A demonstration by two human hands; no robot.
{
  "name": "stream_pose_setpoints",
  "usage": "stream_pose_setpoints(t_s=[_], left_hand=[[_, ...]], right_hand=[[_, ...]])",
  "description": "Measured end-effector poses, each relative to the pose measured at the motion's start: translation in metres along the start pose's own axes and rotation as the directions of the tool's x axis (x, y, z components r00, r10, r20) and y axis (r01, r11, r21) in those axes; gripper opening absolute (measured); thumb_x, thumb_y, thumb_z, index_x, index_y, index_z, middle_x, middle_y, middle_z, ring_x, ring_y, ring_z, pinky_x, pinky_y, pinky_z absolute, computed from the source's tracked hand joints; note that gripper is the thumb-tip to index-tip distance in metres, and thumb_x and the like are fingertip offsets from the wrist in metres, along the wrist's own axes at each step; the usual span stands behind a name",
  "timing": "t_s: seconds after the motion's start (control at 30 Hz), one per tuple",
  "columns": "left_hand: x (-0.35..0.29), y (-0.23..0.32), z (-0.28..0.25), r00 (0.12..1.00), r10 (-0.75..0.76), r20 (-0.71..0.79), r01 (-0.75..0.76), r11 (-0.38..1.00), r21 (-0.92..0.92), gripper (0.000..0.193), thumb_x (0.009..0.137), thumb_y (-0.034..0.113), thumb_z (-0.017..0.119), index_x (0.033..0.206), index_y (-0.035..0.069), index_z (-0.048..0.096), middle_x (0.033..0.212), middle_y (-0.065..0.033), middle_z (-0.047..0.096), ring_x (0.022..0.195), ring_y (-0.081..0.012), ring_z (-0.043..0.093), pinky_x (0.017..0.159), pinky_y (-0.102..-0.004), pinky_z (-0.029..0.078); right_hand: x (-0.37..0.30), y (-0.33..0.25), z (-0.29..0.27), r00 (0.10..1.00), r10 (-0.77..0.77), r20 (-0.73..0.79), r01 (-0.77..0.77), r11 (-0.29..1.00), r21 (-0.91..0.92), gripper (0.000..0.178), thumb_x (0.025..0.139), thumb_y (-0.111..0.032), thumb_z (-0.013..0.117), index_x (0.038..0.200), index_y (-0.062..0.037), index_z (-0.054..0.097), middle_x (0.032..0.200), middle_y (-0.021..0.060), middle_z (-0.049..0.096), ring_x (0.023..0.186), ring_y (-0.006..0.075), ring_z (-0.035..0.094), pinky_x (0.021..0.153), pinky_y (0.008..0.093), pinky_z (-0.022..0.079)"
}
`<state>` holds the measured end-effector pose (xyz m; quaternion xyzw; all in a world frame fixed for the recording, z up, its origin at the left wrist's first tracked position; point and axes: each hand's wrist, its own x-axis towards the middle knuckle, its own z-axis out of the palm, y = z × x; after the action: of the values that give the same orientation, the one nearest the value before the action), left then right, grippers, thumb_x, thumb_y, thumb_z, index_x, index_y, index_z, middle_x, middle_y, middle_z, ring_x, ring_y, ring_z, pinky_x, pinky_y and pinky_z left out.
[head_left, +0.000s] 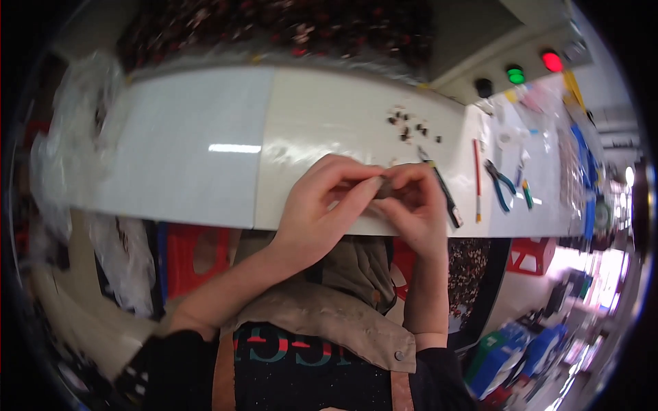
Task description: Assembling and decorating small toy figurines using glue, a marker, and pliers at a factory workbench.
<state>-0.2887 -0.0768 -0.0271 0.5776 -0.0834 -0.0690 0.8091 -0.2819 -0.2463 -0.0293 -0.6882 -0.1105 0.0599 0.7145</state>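
Note:
Both hands meet over the near edge of the white table, fingertips together. My left hand (327, 198) pinches a small dark greyish-brown piece (384, 187) from the left. On its other side, my right hand (417, 205) closes its thumb and fingers on the same piece. Fingers cover most of it, so its exact kind cannot be made out. Beyond the hands lies a loose scatter of small dark bits and pale crumbs (406, 127). A slim black-handled tool (445, 193), apparently a cutter, rests just right of my right hand.
Farther right lie a red thin-handled brush (478, 179), blue-handled pliers (500, 183) and a small green-and-yellow tool (527, 194). A panel with green (515, 75) and red (551, 60) lights stands behind them. Many dark and red pieces (288, 31) fill the far side. Plastic bags (75, 151) hang left.

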Motion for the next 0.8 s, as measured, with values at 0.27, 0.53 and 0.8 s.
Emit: stream_pose_setpoints(t_s=[0.27, 0.53, 0.8], left_hand=[[-0.008, -0.004, 0.005, 1.0, 0.013, 0.025, -0.015, 0.998, 0.062, 0.031, 0.087, -0.002, 0.054, 0.117, 0.001, 0.048, 0.108, -0.0083, 0.052, 0.099, -0.0163, 0.056, 0.087, -0.0282, 0.046], [-0.002, 0.016, 0.003, 0.988, -0.151, 0.024, 0.152, 0.984, -0.09, 0.033, 0.096, 0.011, 0.038, 0.129, 0.004, 0.04, 0.113, -0.013, 0.054, 0.098, -0.019, 0.058, 0.082, -0.0302, 0.05], [0.003, 0.01, -0.002, 0.973, -0.183, 0.138, 0.19, 0.981, -0.041, 0.036, 0.094, 0.011, 0.045, 0.129, 0.003, 0.041, 0.116, -0.0118, 0.052, 0.1, -0.0189, 0.057, 0.084, -0.0295, 0.048]], right_hand=[[-0.008, -0.027, -0.01, 0.988, -0.154, 0.026, 0.145, 0.845, -0.514, 0.03, 0.069, -0.005, 0.073, 0.091, -0.0038, 0.053, 0.102, 0.0088, 0.058, 0.093, 0.0198, 0.056, 0.081, 0.0304, 0.046], [-0.028, -0.016, -0.068, 0.947, -0.274, -0.165, -0.013, 0.48, -0.877, 0.017, 0.075, -0.006, 0.065, 0.09, -0.003, 0.057, 0.096, 0.0093, 0.057, 0.093, 0.0281, 0.054, 0.083, 0.0348, 0.043], [-0.04, -0.013, -0.093, 0.873, -0.364, -0.324, -0.147, 0.436, -0.888, 0.014, 0.078, 0.0, 0.06, 0.09, -0.0013, 0.054, 0.091, 0.0119, 0.054, 0.089, 0.0285, 0.053, 0.079, 0.0336, 0.044]])
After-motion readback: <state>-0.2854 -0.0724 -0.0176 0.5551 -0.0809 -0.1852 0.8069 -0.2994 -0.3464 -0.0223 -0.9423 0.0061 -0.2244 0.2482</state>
